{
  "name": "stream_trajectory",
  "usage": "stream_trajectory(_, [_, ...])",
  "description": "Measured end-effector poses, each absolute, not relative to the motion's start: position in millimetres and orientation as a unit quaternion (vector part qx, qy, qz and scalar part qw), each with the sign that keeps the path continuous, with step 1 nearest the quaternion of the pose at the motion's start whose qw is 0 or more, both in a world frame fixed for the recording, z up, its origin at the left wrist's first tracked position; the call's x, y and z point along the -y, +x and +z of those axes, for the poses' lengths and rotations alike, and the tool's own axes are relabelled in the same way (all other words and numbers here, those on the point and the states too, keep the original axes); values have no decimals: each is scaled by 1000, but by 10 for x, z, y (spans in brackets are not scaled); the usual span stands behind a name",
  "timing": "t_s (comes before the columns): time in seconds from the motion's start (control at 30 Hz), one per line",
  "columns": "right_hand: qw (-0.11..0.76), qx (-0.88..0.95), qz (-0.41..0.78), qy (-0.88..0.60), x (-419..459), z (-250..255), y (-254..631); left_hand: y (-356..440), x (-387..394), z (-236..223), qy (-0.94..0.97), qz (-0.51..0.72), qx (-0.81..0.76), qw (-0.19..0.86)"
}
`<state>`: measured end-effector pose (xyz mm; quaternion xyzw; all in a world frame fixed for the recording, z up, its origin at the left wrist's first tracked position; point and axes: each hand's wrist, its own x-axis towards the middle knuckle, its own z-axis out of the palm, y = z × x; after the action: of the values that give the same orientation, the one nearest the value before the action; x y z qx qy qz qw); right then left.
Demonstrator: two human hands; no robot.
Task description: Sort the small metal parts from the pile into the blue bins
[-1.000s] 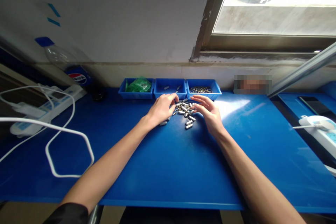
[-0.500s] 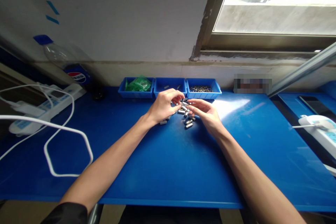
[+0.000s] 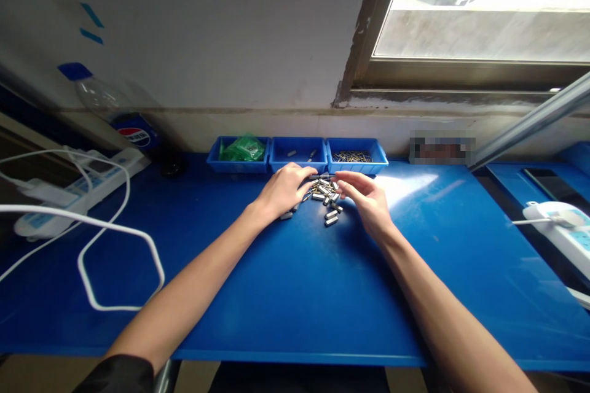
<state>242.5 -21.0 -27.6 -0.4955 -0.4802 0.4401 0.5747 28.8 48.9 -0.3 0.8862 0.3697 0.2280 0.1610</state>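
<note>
A small pile of metal pieces [image 3: 318, 196], short silvery cylinders and thin brass-coloured pins, lies on the blue table between my hands. At its left edge is my left hand [image 3: 286, 189], palm down, with thumb and fingers apart and its fingertips over the pieces. My right hand [image 3: 366, 196] is at the right edge, thumb and forefinger close together. A thin dark piece seems to touch its fingertips; what they hold is too small to make out. Two silvery cylinders [image 3: 330, 218] lie at the near side of the pile, and another cylinder [image 3: 286, 215] rests below my left hand.
Behind the pile stand three blue bins: a left bin [image 3: 214, 163] with green plastic, a middle bin [image 3: 276, 150] with a few small pieces, a right bin [image 3: 357, 167] with many pins. A cola bottle [image 3: 138, 129], white cable [image 3: 120, 307] and power strips [image 3: 565, 236] flank the table.
My left hand has spread and lowered slightly, its thumb and fingers moving apart. More brass-coloured pins show in the pile. My right hand has barely moved.
</note>
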Motion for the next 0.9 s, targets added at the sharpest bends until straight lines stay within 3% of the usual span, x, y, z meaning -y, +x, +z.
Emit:
stream_trajectory(0.17, [594, 501, 391, -493, 199, -261, 2477, 268, -515, -93, 911, 154, -367, 112])
stream_trajectory(0.4, [582, 495, 418, -491, 216, -248, 2431, 279, -524, -159, 900, 168, -400, 47])
stream_trajectory(0.9, [584, 486, 444, -475, 227, -240, 2429, 349, -475, -161, 880, 178, -436, 56])
